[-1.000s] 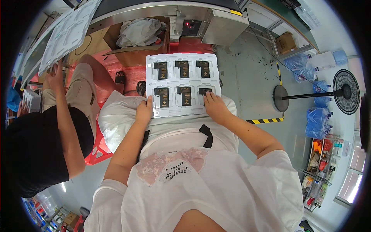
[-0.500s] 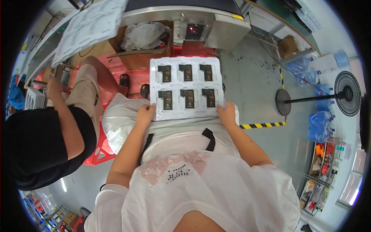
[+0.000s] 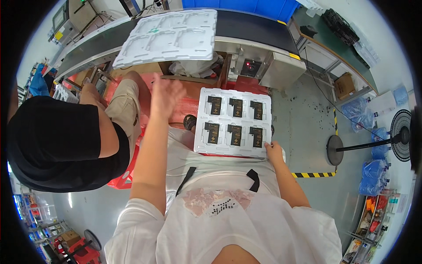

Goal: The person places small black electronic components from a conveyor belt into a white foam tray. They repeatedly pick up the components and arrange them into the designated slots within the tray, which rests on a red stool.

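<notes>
A white moulded plastic tray (image 3: 224,111) rests across my lap. Several flat, L-shaped black battery-like pieces (image 3: 236,108) with gold markings lie in its pockets. At the tray's near right corner, my right hand (image 3: 274,152) grips the edge between thumb and fingers. My left hand (image 3: 167,94) is raised left of this tray, clear of it, with its fingers spread and slightly blurred. Beyond that hand a second white tray (image 3: 176,33) with bare pockets and a small green mark sits on the worktop, overhanging its near edge.
A dark conveyor belt (image 3: 255,28) runs across the far side, with a blue bin (image 3: 246,6) behind. Under it is a cardboard box (image 3: 222,72) with plastic bags. A co-worker in black (image 3: 57,132) sits close at left. A standing fan (image 3: 336,149) is at right.
My left hand has let go of the lap tray and lifted forward with its fingers spread. My right hand keeps its hold. The view has shifted, showing more of the belt.
</notes>
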Tool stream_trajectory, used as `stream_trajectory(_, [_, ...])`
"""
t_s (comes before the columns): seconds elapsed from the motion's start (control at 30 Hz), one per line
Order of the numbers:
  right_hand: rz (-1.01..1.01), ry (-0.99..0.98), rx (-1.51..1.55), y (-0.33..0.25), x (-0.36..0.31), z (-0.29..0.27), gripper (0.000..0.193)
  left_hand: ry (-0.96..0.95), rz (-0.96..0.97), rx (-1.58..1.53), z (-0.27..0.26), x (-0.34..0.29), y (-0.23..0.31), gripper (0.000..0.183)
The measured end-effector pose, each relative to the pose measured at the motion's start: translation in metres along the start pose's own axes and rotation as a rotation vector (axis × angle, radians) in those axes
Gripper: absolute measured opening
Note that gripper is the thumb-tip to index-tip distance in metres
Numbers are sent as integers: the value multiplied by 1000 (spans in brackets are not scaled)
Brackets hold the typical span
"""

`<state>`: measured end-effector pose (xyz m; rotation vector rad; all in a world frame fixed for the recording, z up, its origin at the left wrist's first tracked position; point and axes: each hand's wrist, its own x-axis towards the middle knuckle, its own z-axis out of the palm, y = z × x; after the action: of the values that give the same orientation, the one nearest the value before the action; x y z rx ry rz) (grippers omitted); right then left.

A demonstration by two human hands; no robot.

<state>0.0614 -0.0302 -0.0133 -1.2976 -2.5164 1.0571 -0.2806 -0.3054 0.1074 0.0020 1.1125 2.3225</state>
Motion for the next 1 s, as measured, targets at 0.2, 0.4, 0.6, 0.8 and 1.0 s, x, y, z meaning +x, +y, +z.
stream_trajectory(0.2, [-70,90,-7,8,-1,9,42,25,273,-265,74,23,55,43])
stream_trajectory(0.4, [-5,-8,-61,2,-4,1,46,-75,38,-615,60,-60,4,37])
stream_trajectory(0.6, [-394,338,367,-83,-29,-44,38,-147,-211,-602,-3,-175,-41,35])
stream_trajectory(0.8, [-225,-427,1031,-150,-32,-55,43,-99,-489,-318,-46,-214,-88,34])
stream_trajectory(1.0, [-56,-317,830,-54,38,-14,49,7,-781,312,-20,-174,-85,39])
